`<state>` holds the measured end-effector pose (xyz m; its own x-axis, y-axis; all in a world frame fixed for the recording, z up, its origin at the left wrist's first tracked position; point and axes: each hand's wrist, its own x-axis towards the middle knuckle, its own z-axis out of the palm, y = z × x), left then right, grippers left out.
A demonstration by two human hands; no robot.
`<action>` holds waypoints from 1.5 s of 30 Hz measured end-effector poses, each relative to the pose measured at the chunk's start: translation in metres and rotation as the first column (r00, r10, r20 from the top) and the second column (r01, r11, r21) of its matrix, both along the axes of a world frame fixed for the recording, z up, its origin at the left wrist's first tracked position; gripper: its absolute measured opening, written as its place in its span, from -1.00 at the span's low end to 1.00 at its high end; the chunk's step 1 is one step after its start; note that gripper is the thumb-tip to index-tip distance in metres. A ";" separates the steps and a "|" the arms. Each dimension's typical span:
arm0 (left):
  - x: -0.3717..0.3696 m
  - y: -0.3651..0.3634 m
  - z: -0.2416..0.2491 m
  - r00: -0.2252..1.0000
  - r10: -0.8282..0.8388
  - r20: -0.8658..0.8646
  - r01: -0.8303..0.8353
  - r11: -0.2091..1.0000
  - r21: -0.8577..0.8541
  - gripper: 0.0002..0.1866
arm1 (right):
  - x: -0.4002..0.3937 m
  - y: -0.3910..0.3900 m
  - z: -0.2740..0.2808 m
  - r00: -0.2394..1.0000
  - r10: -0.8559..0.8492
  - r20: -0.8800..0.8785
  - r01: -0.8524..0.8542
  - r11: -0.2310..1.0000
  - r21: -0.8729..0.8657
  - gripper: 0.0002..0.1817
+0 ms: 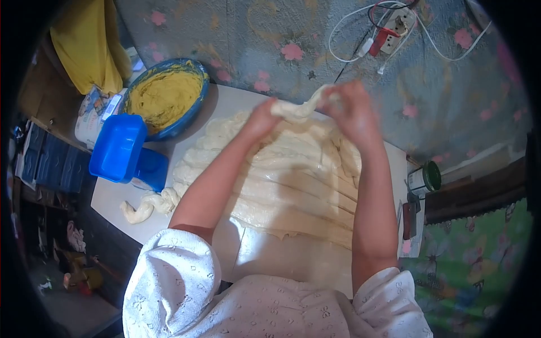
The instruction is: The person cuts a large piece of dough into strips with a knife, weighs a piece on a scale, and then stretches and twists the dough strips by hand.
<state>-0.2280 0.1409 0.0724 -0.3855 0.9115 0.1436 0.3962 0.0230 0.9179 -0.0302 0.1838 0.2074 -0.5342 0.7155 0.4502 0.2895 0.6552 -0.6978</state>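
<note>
A twisted strip of pale dough (300, 111) hangs between my two hands above the far side of the table. My left hand (262, 119) is closed around its left end. At the other end my right hand (350, 111), a little blurred, has its fingers closed on the dough. Below them a large flat sheet of dough (282, 183) covers much of the white table (265, 253), with long cut lines running across its right part. Twisted dough pieces (149, 205) lie at the table's left edge.
On the left are a blue basin (201, 96) of yellow filling (163, 98) and a scale with a blue tray (118, 149). A lidded tub (425, 177) and a dark-handled tool (408, 221) sit at the right edge. A power strip (399, 28) with cables lies against the back wall.
</note>
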 end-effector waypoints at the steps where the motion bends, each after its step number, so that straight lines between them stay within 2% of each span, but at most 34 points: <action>1: -0.010 0.003 0.022 0.999 -0.053 0.011 0.053 0.999 -0.007 -0.42 | 0.010 -0.022 -0.005 0.798 -0.399 0.451 0.084 0.815 0.573 -0.61; 3: -0.023 -0.007 0.047 0.995 -0.100 0.025 0.101 0.995 -0.022 -0.37 | 0.016 -0.053 -0.032 0.908 -0.241 0.344 0.043 0.868 0.495 -0.55; 4: -0.025 -0.013 0.051 0.938 -0.226 -0.263 0.236 0.972 0.008 -0.36 | 0.014 -0.083 -0.054 0.956 -0.064 0.285 -0.006 0.972 0.236 -0.59; 5: -0.027 -0.021 0.055 0.788 -0.314 -0.530 0.369 0.930 -0.003 -0.35 | 0.008 -0.112 -0.066 0.941 0.241 0.239 -0.175 0.948 -0.265 -0.66; 6: -0.027 -0.037 0.058 0.790 -0.313 -0.527 0.365 0.931 -0.006 -0.35 | 0.003 -0.138 -0.104 0.838 0.545 0.022 -0.461 0.729 -0.506 -0.72; 7: -0.024 -0.060 0.060 0.744 -0.301 -0.596 0.317 0.945 -0.082 -0.37 | -0.018 -0.170 -0.112 0.597 0.675 0.433 -0.479 0.733 -0.483 -0.67; 8: -0.020 -0.085 0.061 0.689 -0.298 -0.661 0.266 0.952 -0.152 -0.38 | -0.028 -0.199 -0.128 0.449 0.815 0.366 -0.707 0.575 -0.412 -0.54; 10: -0.015 -0.152 0.050 0.813 -0.208 -0.545 0.159 0.978 -0.135 -0.42 | -0.031 -0.246 -0.196 0.576 0.704 0.416 -0.768 0.640 -0.019 -0.37; 12: -0.004 -0.225 0.028 0.904 -0.143 -0.402 0.019 0.955 -0.297 -0.44 | -0.009 -0.247 -0.200 0.620 0.655 0.433 -0.713 0.700 -0.038 -0.32; 15: 0.034 -0.330 -0.025 0.806 -0.106 -0.583 -0.232 0.849 -0.475 -0.28 | 0.057 -0.238 -0.194 0.708 0.593 0.384 -0.575 0.800 -0.174 -0.22; 16: 0.045 -0.348 -0.036 0.750 -0.114 -0.651 -0.306 0.813 -0.496 -0.21 | 0.085 -0.234 -0.187 0.666 0.537 0.517 -0.506 0.835 -0.215 -0.21; 17: 0.054 -0.352 -0.043 0.755 -0.119 -0.645 -0.299 0.813 -0.500 -0.21 | 0.114 -0.231 -0.181 0.596 0.483 0.642 -0.438 0.865 -0.245 -0.19; 19: 0.081 -0.357 -0.046 0.734 -0.114 -0.670 -0.410 0.712 -0.570 -0.10 | 0.177 -0.234 -0.179 0.540 0.299 0.786 -0.249 0.950 -0.191 -0.17; 21: 0.102 -0.336 -0.043 0.730 -0.198 -0.655 -0.318 0.749 -0.581 -0.07 | 0.228 -0.233 -0.173 0.543 0.098 0.834 -0.033 0.995 -0.095 -0.17; 22: 0.112 -0.326 -0.058 0.659 -0.259 -0.706 -0.275 0.791 -0.547 -0.07 | 0.243 -0.236 -0.172 0.549 0.099 0.830 -0.035 0.995 -0.096 -0.17; 24: 0.138 -0.297 -0.050 0.694 -0.359 -0.624 -0.047 0.842 -0.537 -0.05 | 0.257 -0.246 -0.174 0.525 -0.141 0.839 0.232 0.973 0.018 -0.16; 25: 0.152 -0.288 -0.046 0.721 -0.355 -0.595 0.028 0.873 -0.486 -0.06 | 0.254 -0.254 -0.177 0.535 -0.130 0.835 0.219 0.976 0.012 -0.16; 26: 0.163 -0.280 -0.042 0.728 -0.371 -0.576 0.064 0.874 -0.481 -0.05 | 0.247 -0.259 -0.181 0.574 -0.193 0.796 0.236 0.970 0.065 -0.14; 27: 0.169 -0.276 -0.037 0.718 -0.449 -0.532 0.180 0.858 -0.481 -0.08 | 0.237 -0.259 -0.185 0.613 -0.252 0.749 0.252 0.961 0.117 -0.11; 28: 0.177 -0.280 -0.041 0.685 -0.451 -0.573 0.237 0.881 -0.410 -0.14 | 0.219 -0.259 -0.183 0.627 -0.235 0.742 0.229 0.967 0.113 -0.11; 30: 0.178 -0.296 -0.061 0.537 -0.504 -0.677 0.436 0.852 -0.289 -0.18 | 0.176 -0.264 -0.177 0.620 0.107 0.777 -0.125 0.991 -0.037 -0.11; 31: 0.170 -0.300 -0.052 0.541 -0.489 -0.685 0.419 0.862 -0.285 -0.18 | 0.156 -0.261 -0.178 0.623 0.112 0.774 -0.142 0.989 -0.028 -0.11; 33: 0.141 -0.322 -0.034 0.808 -0.437 -0.395 0.211 0.841 -0.498 -0.19 | 0.112 -0.255 -0.183 0.557 0.342 0.757 -0.454 0.889 -0.068 -0.13; 34: 0.119 -0.337 -0.047 0.704 -0.423 -0.571 0.060 0.836 -0.545 -0.18 | 0.089 -0.253 -0.186 0.562 0.346 0.751 -0.463 0.884 -0.061 -0.13; 35: 0.098 -0.344 -0.049 0.675 -0.341 -0.654 -0.064 0.856 -0.512 -0.14 | 0.066 -0.251 -0.187 0.527 0.491 0.694 -0.594 0.797 -0.113 -0.15; 36: 0.080 -0.349 -0.047 0.695 -0.290 -0.658 -0.152 0.835 -0.529 -0.16 | 0.044 -0.251 -0.190 0.466 0.622 0.629 -0.710 0.687 -0.154 -0.17; 37: 0.065 -0.353 -0.051 0.697 -0.202 -0.688 -0.219 0.854 -0.473 -0.19 | 0.022 -0.250 -0.195 0.465 0.650 0.601 -0.778 0.624 -0.072 -0.19; 38: 0.051 -0.353 -0.057 0.719 -0.042 -0.694 -0.319 0.867 -0.382 -0.24 | -0.002 -0.247 -0.200 0.458 0.676 0.577 -0.834 0.551 0.017 -0.21; 40: 0.026 -0.347 -0.058 0.598 0.124 -0.792 -0.491 0.837 -0.240 -0.27 | -0.053 -0.236 -0.208 0.507 0.624 0.594 -0.835 0.527 0.159 -0.26; 41: 0.012 -0.343 -0.058 0.591 0.135 -0.796 -0.499 0.836 -0.228 -0.27 | -0.075 -0.232 -0.204 0.508 0.622 0.595 -0.837 0.520 0.170 -0.26; 43: -0.016 -0.335 -0.056 0.535 0.095 -0.839 -0.419 0.892 -0.166 -0.33 | -0.111 -0.227 -0.198 0.775 0.219 0.592 -0.567 0.654 0.501 -0.30; 44: -0.027 -0.332 -0.055 0.532 0.099 -0.841 -0.419 0.894 -0.160 -0.33 | -0.122 -0.228 -0.198 0.778 0.215 0.591 -0.565 0.652 0.506 -0.30; 45: -0.036 -0.328 -0.051 0.616 0.084 -0.783 -0.377 0.904 -0.200 -0.32 | -0.130 -0.230 -0.197 0.769 0.267 0.581 -0.559 0.721 0.409 -0.33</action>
